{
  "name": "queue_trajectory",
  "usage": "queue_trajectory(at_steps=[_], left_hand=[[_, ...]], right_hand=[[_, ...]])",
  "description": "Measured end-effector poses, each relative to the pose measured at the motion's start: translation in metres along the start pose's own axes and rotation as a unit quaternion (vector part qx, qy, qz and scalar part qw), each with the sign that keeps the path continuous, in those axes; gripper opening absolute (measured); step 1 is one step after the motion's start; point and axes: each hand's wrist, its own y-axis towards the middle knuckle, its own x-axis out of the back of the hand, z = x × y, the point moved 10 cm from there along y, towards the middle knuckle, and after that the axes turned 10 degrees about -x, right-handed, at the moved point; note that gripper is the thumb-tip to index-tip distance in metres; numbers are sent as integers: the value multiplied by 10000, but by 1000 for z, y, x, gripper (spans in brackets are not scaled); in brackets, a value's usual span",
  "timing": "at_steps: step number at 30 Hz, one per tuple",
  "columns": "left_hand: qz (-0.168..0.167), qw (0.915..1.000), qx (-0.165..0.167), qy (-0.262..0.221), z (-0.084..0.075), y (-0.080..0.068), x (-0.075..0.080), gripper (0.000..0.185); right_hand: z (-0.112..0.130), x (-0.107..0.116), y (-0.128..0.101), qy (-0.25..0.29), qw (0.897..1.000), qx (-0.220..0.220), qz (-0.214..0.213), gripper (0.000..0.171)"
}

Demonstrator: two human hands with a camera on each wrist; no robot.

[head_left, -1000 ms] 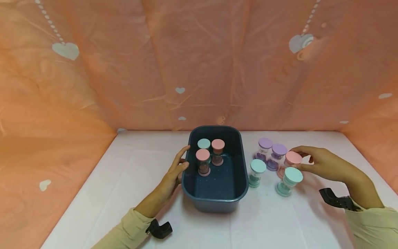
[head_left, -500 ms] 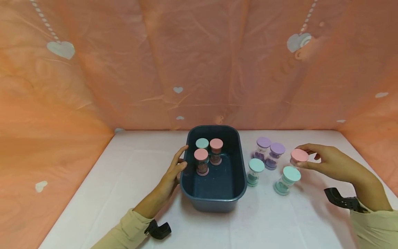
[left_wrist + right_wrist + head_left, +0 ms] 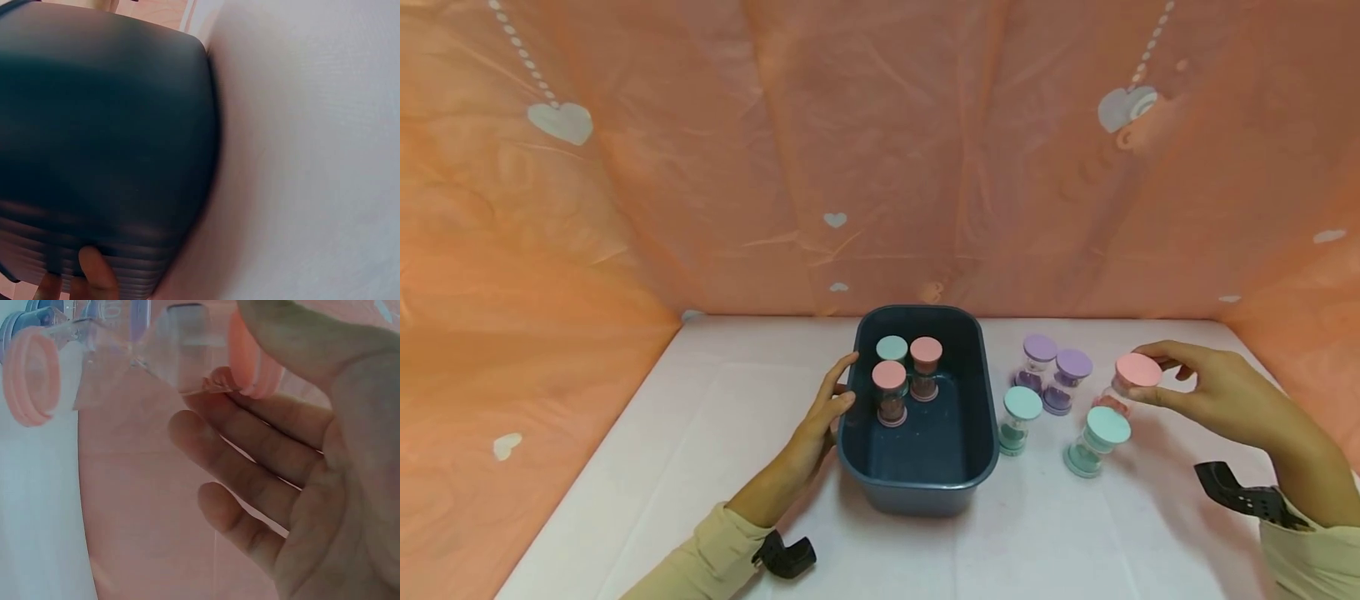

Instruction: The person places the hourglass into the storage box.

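Two fingertips and a thumb are all the right hand (image 3: 1217, 392) has on the pink timer (image 3: 1129, 382), pinching its top cap. It hangs off the table (image 3: 700, 450), right of the purple pair (image 3: 1056, 371) and behind a teal one (image 3: 1097, 437). So light a pinch could let it slip and topple them. Its long axis leans, cap up and right, base down and left. The left hand (image 3: 820, 417) lies flat against the bin (image 3: 917, 492).
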Motion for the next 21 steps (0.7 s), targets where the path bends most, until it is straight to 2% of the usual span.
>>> queue_trajectory(at_steps=[14, 18, 21], left_hand=[[13, 9999, -43, -93, 0, -1, -2, 61], [1, 10000, -48, -50, -1, -1, -2, 60], [-5, 10000, -31, -19, -1, -1, -2, 58]], right_hand=[[4, 6, 2, 439, 9983, -251, -276, 32], [0, 8, 4, 457, 9972, -463, -376, 32], [0, 11, 5, 422, 9971, -445, -454, 35]])
